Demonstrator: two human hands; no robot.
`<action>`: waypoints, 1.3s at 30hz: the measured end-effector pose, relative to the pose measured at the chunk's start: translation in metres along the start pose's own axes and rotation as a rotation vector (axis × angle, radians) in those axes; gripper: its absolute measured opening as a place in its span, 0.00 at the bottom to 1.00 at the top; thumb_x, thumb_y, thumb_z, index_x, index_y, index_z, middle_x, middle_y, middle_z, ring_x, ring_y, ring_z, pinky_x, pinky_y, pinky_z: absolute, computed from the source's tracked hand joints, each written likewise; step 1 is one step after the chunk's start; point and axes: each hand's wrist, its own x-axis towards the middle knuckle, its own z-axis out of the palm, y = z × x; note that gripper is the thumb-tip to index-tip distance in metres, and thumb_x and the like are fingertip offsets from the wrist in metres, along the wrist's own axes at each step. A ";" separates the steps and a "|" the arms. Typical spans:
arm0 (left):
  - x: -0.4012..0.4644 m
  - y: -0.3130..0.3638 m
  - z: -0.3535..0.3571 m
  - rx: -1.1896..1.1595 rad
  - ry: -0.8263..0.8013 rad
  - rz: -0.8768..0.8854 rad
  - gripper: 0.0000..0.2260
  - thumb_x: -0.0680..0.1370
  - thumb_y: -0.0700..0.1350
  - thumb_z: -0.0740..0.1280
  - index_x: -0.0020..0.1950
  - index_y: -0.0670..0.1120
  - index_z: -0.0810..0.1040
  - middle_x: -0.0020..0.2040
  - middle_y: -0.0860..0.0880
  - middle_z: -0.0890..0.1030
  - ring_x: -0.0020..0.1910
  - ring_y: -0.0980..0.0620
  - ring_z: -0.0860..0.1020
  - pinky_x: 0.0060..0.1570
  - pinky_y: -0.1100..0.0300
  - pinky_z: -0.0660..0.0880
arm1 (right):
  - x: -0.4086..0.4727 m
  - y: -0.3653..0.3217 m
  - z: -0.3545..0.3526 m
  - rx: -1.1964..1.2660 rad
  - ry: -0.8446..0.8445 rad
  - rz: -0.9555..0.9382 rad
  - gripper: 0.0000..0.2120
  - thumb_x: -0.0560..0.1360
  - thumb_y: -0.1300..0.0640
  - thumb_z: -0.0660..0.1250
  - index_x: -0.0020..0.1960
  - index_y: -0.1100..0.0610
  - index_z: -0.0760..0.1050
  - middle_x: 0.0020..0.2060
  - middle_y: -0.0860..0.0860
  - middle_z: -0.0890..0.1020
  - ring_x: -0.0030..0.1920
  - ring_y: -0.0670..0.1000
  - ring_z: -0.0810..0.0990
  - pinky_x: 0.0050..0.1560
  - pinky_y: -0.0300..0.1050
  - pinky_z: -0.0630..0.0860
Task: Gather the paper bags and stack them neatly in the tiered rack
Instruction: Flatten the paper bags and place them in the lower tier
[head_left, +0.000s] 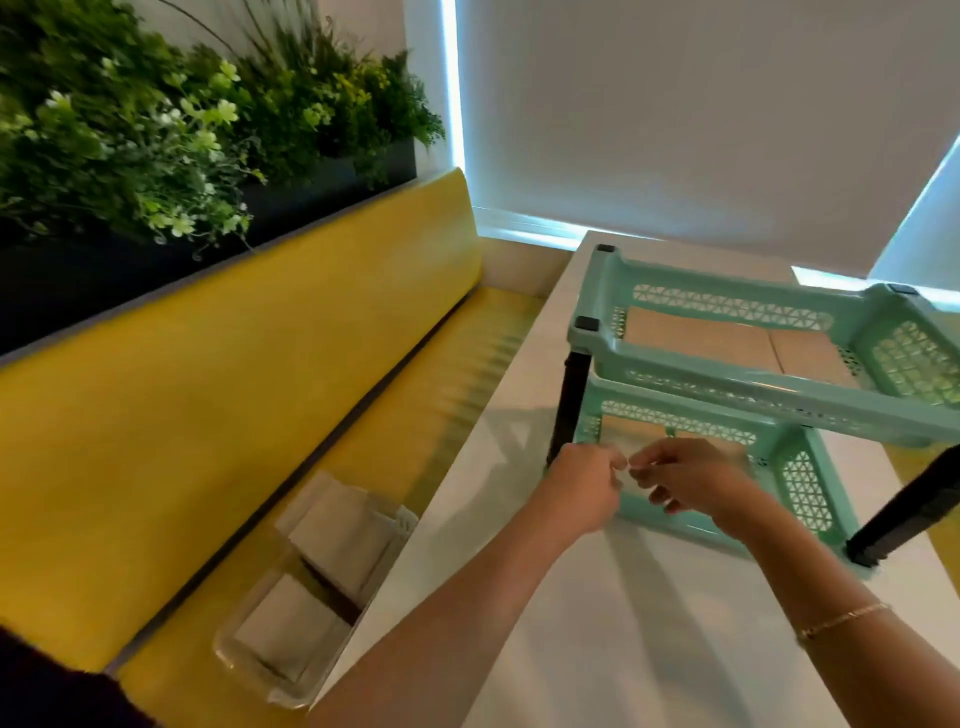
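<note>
A mint-green two-tier rack (727, 387) with black legs stands on the white table (623, 639). Brown paper bags (696, 338) lie flat in its upper tier. More bags (631, 441) lie in the lower tier, partly hidden behind the rim and my hands. My left hand (584, 475) and my right hand (691, 478) meet at the lower tier's front opening. Both have curled fingers that pinch the near edge of a pale bag there, though the view is blurred. To my left, a clear plastic container (283, 696) holds several more paper bags (337, 530).
The container sits on a yellow bench seat (208, 415) along the table's left edge. A dark planter with green foliage (156, 130) runs above the bench back. A white roller blind (675, 114) covers the window behind the rack.
</note>
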 end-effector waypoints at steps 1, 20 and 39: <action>-0.014 -0.008 -0.013 -0.007 0.041 -0.005 0.12 0.78 0.37 0.61 0.60 0.41 0.78 0.56 0.41 0.79 0.55 0.45 0.78 0.56 0.57 0.74 | -0.006 -0.005 0.008 -0.031 -0.061 -0.020 0.06 0.75 0.65 0.65 0.42 0.57 0.77 0.36 0.54 0.79 0.33 0.51 0.75 0.36 0.45 0.74; -0.164 -0.347 -0.097 0.105 0.183 -1.011 0.32 0.78 0.47 0.65 0.76 0.41 0.52 0.74 0.42 0.59 0.72 0.43 0.60 0.66 0.56 0.64 | 0.007 -0.088 0.318 -0.460 -0.621 -0.388 0.12 0.75 0.58 0.66 0.59 0.56 0.75 0.51 0.49 0.77 0.52 0.48 0.76 0.53 0.39 0.74; -0.137 -0.393 -0.031 0.284 0.172 -0.996 0.17 0.76 0.46 0.65 0.64 0.49 0.72 0.62 0.47 0.75 0.62 0.47 0.72 0.57 0.58 0.72 | 0.041 -0.059 0.332 -0.366 -0.534 -0.483 0.12 0.77 0.61 0.59 0.57 0.54 0.76 0.36 0.42 0.71 0.34 0.39 0.70 0.32 0.27 0.65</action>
